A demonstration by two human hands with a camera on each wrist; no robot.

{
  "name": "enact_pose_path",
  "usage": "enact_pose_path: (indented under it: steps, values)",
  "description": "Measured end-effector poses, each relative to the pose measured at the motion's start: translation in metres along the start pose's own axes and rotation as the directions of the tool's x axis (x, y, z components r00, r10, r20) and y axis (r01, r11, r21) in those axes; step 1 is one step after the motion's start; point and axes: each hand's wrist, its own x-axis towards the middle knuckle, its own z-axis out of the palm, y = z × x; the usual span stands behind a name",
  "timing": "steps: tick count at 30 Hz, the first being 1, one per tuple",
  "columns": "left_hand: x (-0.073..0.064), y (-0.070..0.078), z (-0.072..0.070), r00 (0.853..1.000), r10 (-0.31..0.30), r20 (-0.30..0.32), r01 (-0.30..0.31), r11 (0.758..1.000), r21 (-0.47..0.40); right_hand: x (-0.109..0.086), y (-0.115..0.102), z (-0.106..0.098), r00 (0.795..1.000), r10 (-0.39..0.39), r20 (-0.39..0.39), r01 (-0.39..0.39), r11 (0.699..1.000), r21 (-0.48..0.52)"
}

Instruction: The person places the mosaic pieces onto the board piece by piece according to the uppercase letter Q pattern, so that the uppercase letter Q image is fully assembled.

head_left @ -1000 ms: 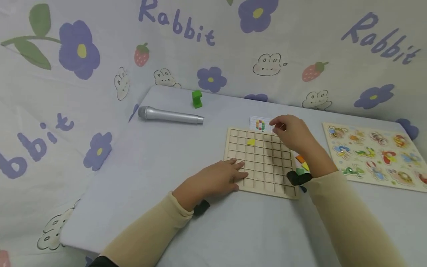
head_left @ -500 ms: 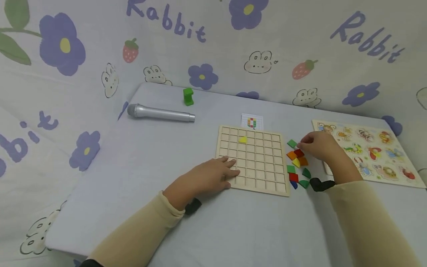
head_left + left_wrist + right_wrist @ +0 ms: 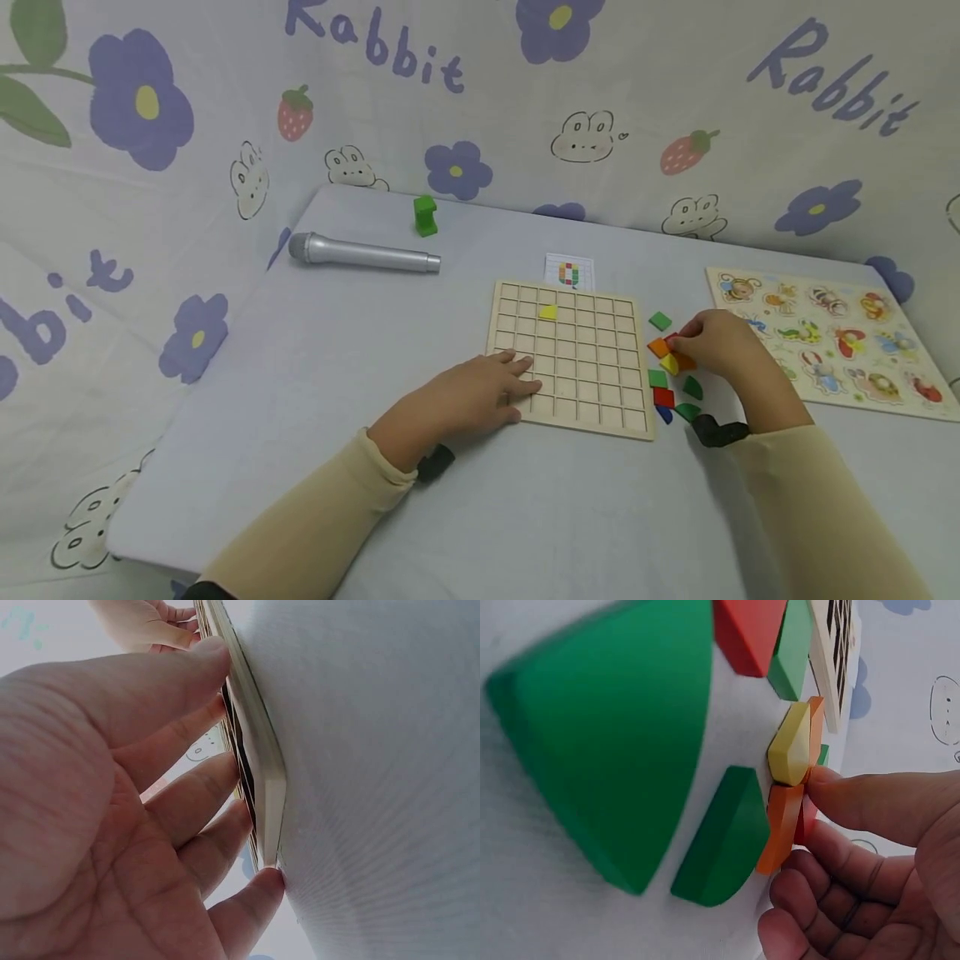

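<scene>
Fingers of the left hand point(image 3: 457, 402) lie spread and nearly straight over the near left part of the board point(image 3: 600, 371), touching it; they have hold of nothing. Thumb and forefinger of the right hand point(image 3: 727, 346) are bent toward each other, a small gap between their tips, right at a red piece point(image 3: 808, 821); whether they pinch it, I cannot tell. Its other fingers are curled in loosely. The thumb tip is also close against a yellow piece point(image 3: 790, 746) and an orange piece point(image 3: 781, 829).

These pieces lie in a loose cluster just beside the board's right edge, with a green square point(image 3: 660, 321) behind them and a red square point(image 3: 663, 397), green quarter point(image 3: 687, 412) and blue piece point(image 3: 664, 413) nearer. Right of the cluster comes the puzzle point(image 3: 847, 343), the right hand partly over its left edge. A card point(image 3: 583, 263) sits just beyond the board's far edge. White cloth stretches from the board's left edge to the left edge of the bench point(image 3: 300, 383), well apart, and along the near side.
</scene>
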Motion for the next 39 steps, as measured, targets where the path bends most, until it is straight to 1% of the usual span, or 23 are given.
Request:
enact_pose_path:
  steps: [5,8,11,13,16,17,19,22,26,29,32,39]
  values:
    - [-0.001,0.0,-0.001,1.0,0.007,0.002,-0.007,1.0,-0.008,-0.001,-0.003,0.002,0.999,0.027,-0.022,-0.026,0.999,0.037]
    - [-0.001,0.0,-0.001,1.0,0.013,0.003,-0.013,1.0,-0.008,-0.001,-0.003,0.003,0.999,0.025,-0.042,-0.023,0.998,0.054]
    - [0.0,-0.001,-0.001,1.0,0.008,0.004,-0.008,1.0,-0.001,-0.004,-0.004,0.001,0.997,-0.012,-0.08,0.017,0.998,0.062]
    - [0.001,-0.002,0.0,1.0,0.006,0.006,-0.006,1.0,0.001,-0.006,-0.008,-0.003,0.991,-0.049,-0.124,0.058,0.996,0.073]
    - [0.002,-0.003,0.001,1.0,0.004,0.003,-0.004,1.0,0.006,-0.007,-0.027,-0.006,0.974,-0.123,-0.19,0.142,0.986,0.09]
    - [0.002,-0.003,0.001,1.0,0.003,0.002,-0.003,1.0,0.006,-0.005,-0.036,-0.005,0.969,-0.151,-0.196,0.173,0.98,0.1]
    - [0.002,-0.004,0.001,1.0,0.001,-0.002,-0.001,1.0,0.007,0.0,-0.056,-0.002,0.959,-0.213,-0.189,0.236,0.966,0.106]
    - [0.002,-0.004,0.001,1.0,0.003,-0.005,-0.003,1.0,0.0,0.009,-0.087,0.008,0.952,-0.273,-0.141,0.29,0.95,0.118]
    - [0.004,-0.004,0.002,1.0,0.019,-0.004,-0.019,1.0,-0.013,0.021,-0.111,0.022,0.942,-0.324,-0.089,0.332,0.939,0.092]
    - [0.006,-0.005,0.004,1.0,0.025,-0.006,-0.025,1.0,-0.008,0.027,-0.118,0.029,0.932,-0.357,-0.064,0.361,0.931,0.058]
    - [0.005,-0.005,0.004,1.0,0.023,-0.007,-0.023,1.0,0.003,0.03,-0.121,0.033,0.927,-0.374,-0.04,0.375,0.926,0.037]
    - [0.002,-0.005,0.001,1.0,0.014,-0.005,-0.014,1.0,0.014,0.028,-0.126,0.035,0.925,-0.379,-0.006,0.379,0.925,0.025]
